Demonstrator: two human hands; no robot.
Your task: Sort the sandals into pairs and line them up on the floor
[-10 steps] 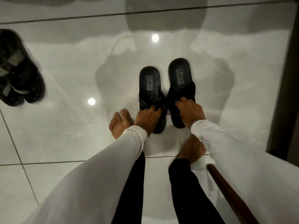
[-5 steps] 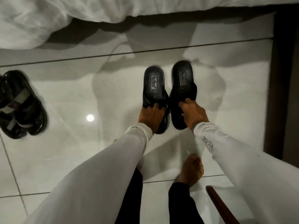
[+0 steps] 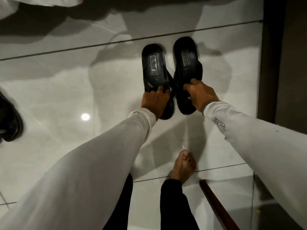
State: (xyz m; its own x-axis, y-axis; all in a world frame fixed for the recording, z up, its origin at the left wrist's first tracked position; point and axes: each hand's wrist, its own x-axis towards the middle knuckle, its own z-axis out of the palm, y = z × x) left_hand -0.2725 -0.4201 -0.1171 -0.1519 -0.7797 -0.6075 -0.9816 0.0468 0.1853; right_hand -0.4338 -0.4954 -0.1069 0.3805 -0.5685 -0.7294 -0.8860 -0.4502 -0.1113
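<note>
Tiled floor: glossy, pale, grout lines running across; the surface on which pairs are to be lined up.

White bedding: seen at top left, apart from the work.

Second sandal pair: dark, partly cut off at the left edge, well apart.

Left sandal and right sandal: black, matching, insoles up, held side by side and almost touching, presumably so that they are set down as a pair. Whether the soles rest on the tiles cannot be told.

Left hand: fingers clamped on the left sandal's strap end.

Right hand: fingers closed over the right sandal's strap.
</note>
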